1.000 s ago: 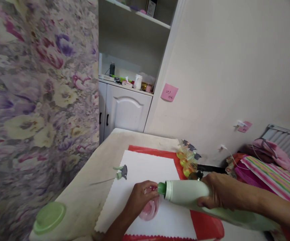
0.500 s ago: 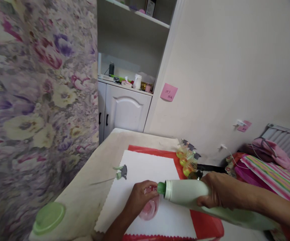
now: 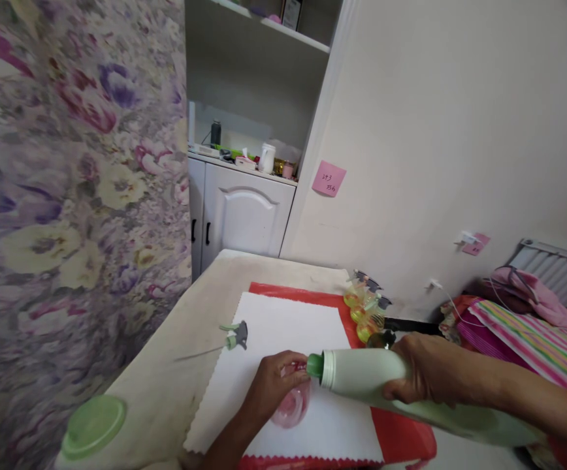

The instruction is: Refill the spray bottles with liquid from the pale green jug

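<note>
My left hand (image 3: 274,386) has its fingers closed around the neck of a clear pink spray bottle (image 3: 293,406), which stands on a white sheet with scalloped edges (image 3: 288,326). My right hand (image 3: 425,372) grips a large pale green bottle (image 3: 362,372), tipped nearly level. Its darker green spout (image 3: 315,365) meets the pink bottle's mouth beside my left fingertips. Whether liquid flows cannot be seen. A grey and green spray trigger head (image 3: 237,335) with a thin tube lies at the sheet's left edge.
A round green cap (image 3: 93,425) lies at the table's near left corner. Several spray bottles with yellow liquid (image 3: 362,314) line the right edge, on a red cloth (image 3: 404,434). A floral curtain (image 3: 78,196) hangs at left; a wall (image 3: 411,143) stands behind.
Both hands and both bottles hold nearly the same positions. The whole view has shifted very slightly.
</note>
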Action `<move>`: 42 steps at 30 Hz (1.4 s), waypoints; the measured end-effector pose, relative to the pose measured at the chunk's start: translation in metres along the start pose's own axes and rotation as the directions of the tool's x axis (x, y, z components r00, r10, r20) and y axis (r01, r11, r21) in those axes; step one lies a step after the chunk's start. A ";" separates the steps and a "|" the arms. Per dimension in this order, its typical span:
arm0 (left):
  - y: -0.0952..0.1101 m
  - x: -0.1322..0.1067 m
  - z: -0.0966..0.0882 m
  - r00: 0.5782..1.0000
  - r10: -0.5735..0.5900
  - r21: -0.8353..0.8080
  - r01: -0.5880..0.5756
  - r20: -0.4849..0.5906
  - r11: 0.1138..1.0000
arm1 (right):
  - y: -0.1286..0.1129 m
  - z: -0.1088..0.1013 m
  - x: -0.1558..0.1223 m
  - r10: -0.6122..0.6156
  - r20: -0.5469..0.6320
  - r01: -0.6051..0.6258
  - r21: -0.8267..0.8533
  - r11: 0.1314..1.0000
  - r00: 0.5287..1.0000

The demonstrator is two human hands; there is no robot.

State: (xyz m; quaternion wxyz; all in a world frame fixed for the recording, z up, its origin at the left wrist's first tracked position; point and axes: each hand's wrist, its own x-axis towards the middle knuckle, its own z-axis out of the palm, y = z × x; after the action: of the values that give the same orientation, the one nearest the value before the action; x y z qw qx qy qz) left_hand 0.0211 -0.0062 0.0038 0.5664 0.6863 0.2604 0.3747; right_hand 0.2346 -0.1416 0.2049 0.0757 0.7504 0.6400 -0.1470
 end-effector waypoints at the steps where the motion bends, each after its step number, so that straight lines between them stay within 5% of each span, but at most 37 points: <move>1: 0.000 0.000 0.000 1.000 -0.001 0.001 0.001 -0.001 1.000 | -0.001 -0.001 0.000 0.009 0.005 -0.009 -0.001 1.000 1.000; 42: 0.005 -0.001 -0.001 1.000 -0.005 0.021 0.005 0.001 1.000 | -0.005 -0.005 0.000 0.012 0.045 -0.013 0.022 1.000 0.999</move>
State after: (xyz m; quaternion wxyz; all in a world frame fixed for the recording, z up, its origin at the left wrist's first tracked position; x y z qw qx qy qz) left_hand 0.0198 -0.0077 0.0090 0.5605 0.6916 0.2657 0.3700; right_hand 0.2305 -0.1394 0.2102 0.0826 0.7518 0.6316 -0.1704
